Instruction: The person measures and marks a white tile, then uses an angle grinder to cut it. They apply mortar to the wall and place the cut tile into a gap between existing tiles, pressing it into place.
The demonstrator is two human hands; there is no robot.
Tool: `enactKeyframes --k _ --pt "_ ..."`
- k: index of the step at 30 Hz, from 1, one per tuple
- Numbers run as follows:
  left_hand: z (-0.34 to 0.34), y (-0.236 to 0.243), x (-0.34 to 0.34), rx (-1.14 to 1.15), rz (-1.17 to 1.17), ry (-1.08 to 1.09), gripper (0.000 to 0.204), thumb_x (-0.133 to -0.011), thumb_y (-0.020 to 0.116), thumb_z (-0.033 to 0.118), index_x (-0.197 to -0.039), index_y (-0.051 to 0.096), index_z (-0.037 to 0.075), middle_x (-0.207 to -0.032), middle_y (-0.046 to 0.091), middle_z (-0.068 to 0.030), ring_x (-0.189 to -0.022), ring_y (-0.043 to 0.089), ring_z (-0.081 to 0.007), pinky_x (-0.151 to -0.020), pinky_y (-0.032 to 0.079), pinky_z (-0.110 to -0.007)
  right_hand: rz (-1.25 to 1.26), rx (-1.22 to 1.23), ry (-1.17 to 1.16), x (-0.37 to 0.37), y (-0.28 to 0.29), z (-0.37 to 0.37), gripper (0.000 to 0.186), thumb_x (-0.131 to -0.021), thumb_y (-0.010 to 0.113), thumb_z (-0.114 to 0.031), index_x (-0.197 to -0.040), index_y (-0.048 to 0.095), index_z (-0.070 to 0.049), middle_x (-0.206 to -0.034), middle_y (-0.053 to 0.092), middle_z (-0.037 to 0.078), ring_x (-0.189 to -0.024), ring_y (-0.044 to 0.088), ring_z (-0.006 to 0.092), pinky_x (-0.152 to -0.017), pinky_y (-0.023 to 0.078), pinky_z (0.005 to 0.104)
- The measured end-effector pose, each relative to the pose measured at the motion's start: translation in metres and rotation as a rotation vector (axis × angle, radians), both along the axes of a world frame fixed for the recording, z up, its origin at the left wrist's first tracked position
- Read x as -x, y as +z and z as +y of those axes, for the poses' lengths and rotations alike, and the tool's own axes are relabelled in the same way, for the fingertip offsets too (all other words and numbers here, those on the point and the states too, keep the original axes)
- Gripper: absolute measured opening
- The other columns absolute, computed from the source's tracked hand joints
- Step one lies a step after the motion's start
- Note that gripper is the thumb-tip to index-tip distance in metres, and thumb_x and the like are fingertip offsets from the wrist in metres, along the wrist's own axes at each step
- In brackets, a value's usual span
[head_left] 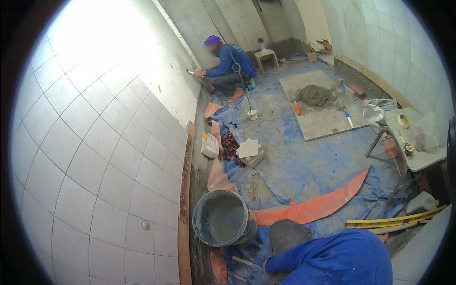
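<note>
My right arm, in a blue sleeve, comes in from the lower right and reaches left, low over the sheeted floor. Only part of my right hand [267, 269] shows past the cuff. It is closed at the end of a narrow tool [243, 261] with a pale flat blade and a thin yellowish handle; the fingers are mostly hidden. Another thin pale strip [237, 276] lies just below the blade. A large dark bucket [197, 219] with greyish liquid stands beyond the tool, beside my grey-clad knee [289, 235]. My left hand is out of view.
A co-worker [240, 61] squats by the left wall, holding a tool against it. White tiles [249, 148] are stacked on the blue sheet [285, 175]. Mortar [316, 95] sits on a board [323, 126]. At right are a small table [425, 161] and a yellow level [389, 221].
</note>
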State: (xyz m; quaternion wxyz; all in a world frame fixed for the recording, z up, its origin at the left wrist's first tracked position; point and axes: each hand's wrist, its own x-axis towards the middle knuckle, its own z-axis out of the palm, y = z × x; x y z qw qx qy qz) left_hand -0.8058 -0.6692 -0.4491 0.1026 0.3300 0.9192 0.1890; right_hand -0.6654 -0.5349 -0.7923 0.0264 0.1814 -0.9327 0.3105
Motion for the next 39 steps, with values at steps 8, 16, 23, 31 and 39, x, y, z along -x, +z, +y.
enactKeyframes --k 8,16,23,31,39 --pt "0.019 0.006 -0.009 0.019 0.009 0.039 0.049 -0.096 0.069 0.045 -0.116 0.065 0.000 -0.103 0.068 -0.0277 -0.095 0.067 -0.0427 -0.081 0.052 -0.052 -0.656 -0.240 0.103 0.002 0.085 0.002 0.042 -0.095 0.057 -0.036 -0.118 0.075 -0.006 -0.122 0.072 0.019 -0.111 0.069 0.0364 -0.092 0.054 0.0544" --pt "0.000 0.004 -0.001 -0.016 -0.026 0.033 0.050 -0.096 0.069 0.045 -0.118 0.065 0.000 -0.105 0.068 -0.0279 -0.097 0.067 -0.0424 -0.082 0.052 -0.052 -0.661 -0.304 0.064 -0.005 0.051 0.001 0.040 -0.094 0.059 -0.029 -0.121 0.073 -0.004 -0.127 0.070 0.019 -0.115 0.068 0.0360 -0.095 0.055 0.0489" --pt "-0.032 -0.005 0.010 -0.076 -0.038 0.009 0.051 -0.096 0.069 0.046 -0.120 0.066 0.001 -0.107 0.068 -0.0280 -0.099 0.067 -0.0423 -0.083 0.052 -0.052 -0.728 -0.332 -0.159 0.006 0.089 0.011 0.039 -0.093 0.060 -0.029 -0.120 0.073 -0.004 -0.127 0.070 0.019 -0.116 0.067 0.0362 -0.096 0.054 0.0487" --pt "-0.082 -0.018 0.030 -0.154 -0.066 0.015 0.052 -0.096 0.069 0.046 -0.122 0.066 0.001 -0.109 0.068 -0.0281 -0.101 0.066 -0.0420 -0.085 0.052 -0.052 -0.673 -0.332 -0.452 0.022 0.161 0.020 0.039 -0.092 0.061 -0.028 -0.120 0.073 -0.004 -0.127 0.070 0.019 -0.117 0.067 0.0363 -0.096 0.054 0.0486" --pt "-0.097 0.188 0.144 -1.093 0.410 0.137 0.046 -0.107 0.049 0.049 -0.098 0.058 0.005 -0.077 0.054 -0.0041 -0.070 0.051 -0.0187 -0.064 0.043 -0.038 -0.617 -0.310 -0.544 0.022 0.190 0.019 0.039 -0.092 0.062 -0.028 -0.120 0.073 -0.004 -0.127 0.070 0.018 -0.117 0.067 0.0364 -0.096 0.054 0.0484"
